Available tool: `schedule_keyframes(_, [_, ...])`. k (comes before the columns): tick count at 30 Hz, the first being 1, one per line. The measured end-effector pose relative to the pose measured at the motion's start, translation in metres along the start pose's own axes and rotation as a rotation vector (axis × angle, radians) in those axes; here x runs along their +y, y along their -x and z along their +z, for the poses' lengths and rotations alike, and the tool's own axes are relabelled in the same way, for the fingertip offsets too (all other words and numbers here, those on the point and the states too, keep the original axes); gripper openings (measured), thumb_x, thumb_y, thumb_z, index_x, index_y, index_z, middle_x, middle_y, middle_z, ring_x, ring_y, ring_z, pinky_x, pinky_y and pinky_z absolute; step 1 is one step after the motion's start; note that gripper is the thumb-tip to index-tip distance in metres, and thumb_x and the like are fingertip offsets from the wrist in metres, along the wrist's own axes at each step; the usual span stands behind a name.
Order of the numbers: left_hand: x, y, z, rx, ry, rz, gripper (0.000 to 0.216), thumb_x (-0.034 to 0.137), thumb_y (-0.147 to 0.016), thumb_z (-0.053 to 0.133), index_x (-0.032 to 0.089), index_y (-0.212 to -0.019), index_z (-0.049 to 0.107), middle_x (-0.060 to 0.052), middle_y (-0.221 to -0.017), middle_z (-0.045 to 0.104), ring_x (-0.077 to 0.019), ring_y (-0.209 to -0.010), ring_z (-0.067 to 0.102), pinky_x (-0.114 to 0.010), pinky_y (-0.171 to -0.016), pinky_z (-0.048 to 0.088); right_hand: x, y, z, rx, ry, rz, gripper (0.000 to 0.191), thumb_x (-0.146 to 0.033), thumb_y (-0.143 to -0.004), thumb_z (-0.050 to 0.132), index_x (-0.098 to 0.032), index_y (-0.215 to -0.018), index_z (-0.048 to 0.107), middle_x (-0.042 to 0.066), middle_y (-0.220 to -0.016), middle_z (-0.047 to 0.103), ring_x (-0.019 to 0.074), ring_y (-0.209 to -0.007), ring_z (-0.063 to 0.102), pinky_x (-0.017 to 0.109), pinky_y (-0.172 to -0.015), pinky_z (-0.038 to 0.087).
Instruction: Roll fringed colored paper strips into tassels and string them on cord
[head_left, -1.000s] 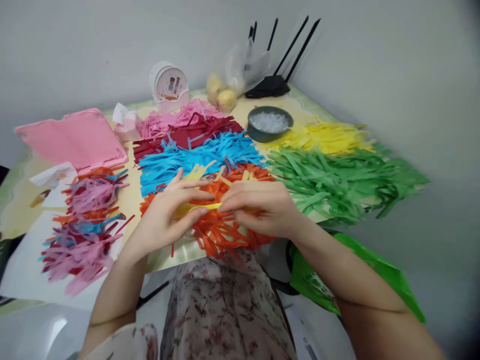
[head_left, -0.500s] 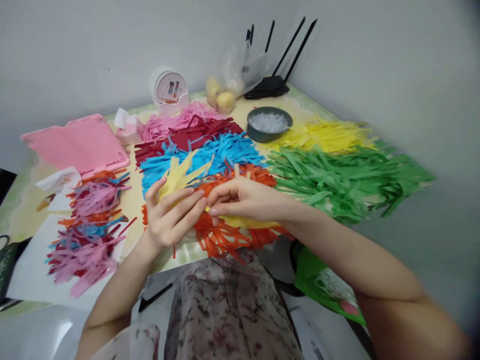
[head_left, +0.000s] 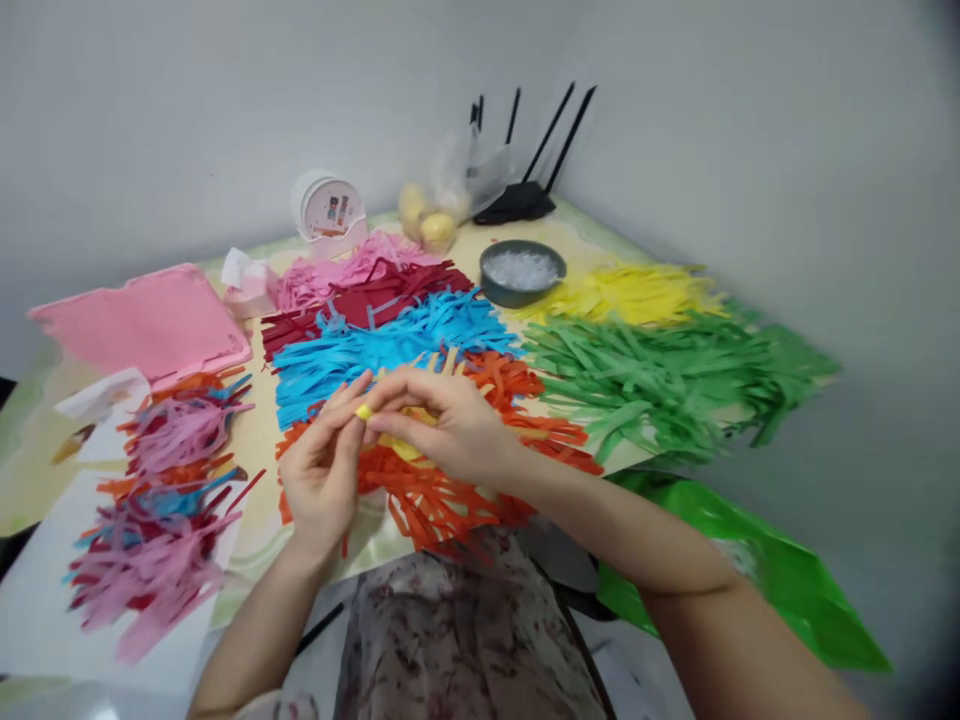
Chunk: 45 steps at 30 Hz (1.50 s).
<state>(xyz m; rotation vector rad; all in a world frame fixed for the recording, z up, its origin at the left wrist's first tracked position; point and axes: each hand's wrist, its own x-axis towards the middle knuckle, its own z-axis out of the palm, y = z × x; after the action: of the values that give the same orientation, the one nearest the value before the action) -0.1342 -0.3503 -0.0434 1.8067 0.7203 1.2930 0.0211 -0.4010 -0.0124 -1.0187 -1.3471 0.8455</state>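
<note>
Fingertips of my left hand (head_left: 322,480) and my right hand (head_left: 450,425) meet over the table's near side. Between them is yellow fringed paper (head_left: 364,411), bunched small at the left thumb and finger. More of it trails behind and below my right hand, partly hidden by the fingers. Both hands are closed in a pinch on this paper. Beneath them lies a pile of orange fringed paper (head_left: 442,500). Just beyond, blue fringed paper (head_left: 390,340) is spread out.
Dark red fringe (head_left: 367,300), bright yellow fringe (head_left: 630,293) and green fringe (head_left: 660,370) lie farther back and right. A grey bowl (head_left: 523,292) holds clear pieces. At left are a pink case (head_left: 142,325) and a multicoloured fringed piece (head_left: 165,540). A black router (head_left: 517,203) stands behind.
My left hand has turned from spread fingers to a pinch on the yellow paper's end. The raised yellow strips have gone from above it. The camera view has shifted.
</note>
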Motion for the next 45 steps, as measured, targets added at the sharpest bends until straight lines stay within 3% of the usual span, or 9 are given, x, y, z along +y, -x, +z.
schedule_keyframes(5, [-0.019, -0.002, 0.006, 0.089, 0.021, -0.064, 0.018, 0.035, -0.095, 0.065, 0.024, -0.093, 0.080, -0.004, -0.095, 0.080, -0.0232, -0.099, 0.075, -0.041, -0.099, 0.058, 0.019, -0.009, 0.000, 0.040, 0.201, -0.147, 0.015, -0.035, -0.098, 0.060, -0.021, -0.096, 0.064, 0.003, -0.098, 0.075, 0.0145, -0.089, 0.071, 0.028, -0.084, 0.057])
schedule_keyframes(10, [-0.036, -0.007, 0.012, 0.182, 0.019, -0.125, 0.016, 0.031, -0.091, 0.071, 0.022, -0.101, 0.079, -0.006, -0.103, 0.080, -0.0242, -0.110, 0.073, -0.046, -0.113, 0.049, 0.030, -0.023, -0.013, -0.109, 0.471, -0.308, 0.027, -0.036, -0.104, 0.046, -0.021, -0.106, 0.069, 0.006, -0.105, 0.077, 0.0188, -0.101, 0.070, 0.033, -0.096, 0.055])
schedule_keyframes(12, [-0.037, -0.012, 0.009, 0.268, 0.019, -0.154, 0.015, 0.031, -0.091, 0.070, 0.020, -0.097, 0.078, -0.006, -0.103, 0.080, -0.0233, -0.110, 0.073, -0.046, -0.114, 0.047, 0.034, -0.043, -0.043, -0.108, 0.618, -0.275, 0.024, -0.036, -0.102, 0.052, -0.026, -0.108, 0.073, 0.001, -0.108, 0.078, 0.0168, -0.103, 0.071, 0.029, -0.098, 0.055])
schedule_keyframes(14, [-0.038, -0.018, 0.004, 0.343, 0.040, -0.196, 0.014, 0.032, -0.091, 0.070, 0.021, -0.094, 0.077, -0.003, -0.097, 0.079, -0.0204, -0.103, 0.074, -0.040, -0.110, 0.051, 0.041, -0.072, -0.092, 0.129, 0.823, -0.051, 0.016, -0.030, -0.096, 0.061, -0.031, -0.102, 0.075, -0.005, -0.104, 0.079, 0.0129, -0.098, 0.072, 0.023, -0.094, 0.054])
schedule_keyframes(17, [-0.041, -0.023, -0.003, 0.392, 0.104, -0.251, 0.013, 0.034, -0.089, 0.073, 0.021, -0.090, 0.075, 0.001, -0.083, 0.075, -0.0154, -0.090, 0.072, -0.031, -0.099, 0.055, 0.064, -0.113, -0.182, 0.380, 0.973, 0.186, 0.028, -0.019, -0.099, 0.050, -0.014, -0.109, 0.075, 0.010, -0.113, 0.078, 0.0204, -0.108, 0.071, 0.029, -0.096, 0.052])
schedule_keyframes(22, [-0.048, -0.019, -0.006, 0.291, 0.078, -0.289, 0.014, 0.033, -0.088, 0.074, 0.020, -0.085, 0.074, 0.001, -0.079, 0.071, -0.0168, -0.091, 0.070, -0.033, -0.101, 0.053, 0.118, -0.138, -0.266, 0.318, 1.108, 0.478, 0.026, -0.008, -0.085, 0.061, -0.005, -0.104, 0.079, 0.020, -0.112, 0.077, 0.0255, -0.104, 0.071, 0.031, -0.095, 0.049])
schedule_keyframes(35, [-0.047, -0.019, 0.005, 0.243, 0.058, -0.400, 0.025, 0.042, -0.078, 0.081, 0.019, -0.084, 0.074, 0.002, -0.072, 0.069, -0.0111, -0.072, 0.064, -0.019, -0.071, 0.050, 0.147, -0.133, -0.266, 0.157, 1.196, 0.629, 0.017, -0.015, -0.090, 0.067, -0.015, -0.103, 0.079, 0.014, -0.116, 0.077, 0.0233, -0.113, 0.069, 0.030, -0.101, 0.048])
schedule_keyframes(41, [-0.049, -0.019, 0.005, 0.213, 0.035, -0.302, 0.018, 0.037, -0.080, 0.079, 0.019, -0.078, 0.076, -0.002, -0.082, 0.075, -0.0142, -0.082, 0.069, -0.022, -0.078, 0.053, 0.121, -0.129, -0.253, 0.370, 1.060, 0.538, 0.034, -0.038, -0.099, 0.063, -0.014, -0.123, 0.064, 0.009, -0.124, 0.066, 0.0205, -0.108, 0.067, 0.043, -0.094, 0.058])
schedule_keyframes(45, [-0.045, -0.017, 0.006, 0.195, 0.038, -0.287, 0.015, 0.034, -0.081, 0.078, 0.020, -0.081, 0.077, -0.001, -0.079, 0.075, -0.0131, -0.075, 0.069, -0.021, -0.072, 0.053, 0.088, -0.110, -0.200, 0.469, 0.849, 0.342, 0.024, -0.028, -0.102, 0.058, -0.011, -0.115, 0.067, 0.009, -0.108, 0.072, 0.0151, -0.092, 0.069, 0.033, -0.088, 0.058])
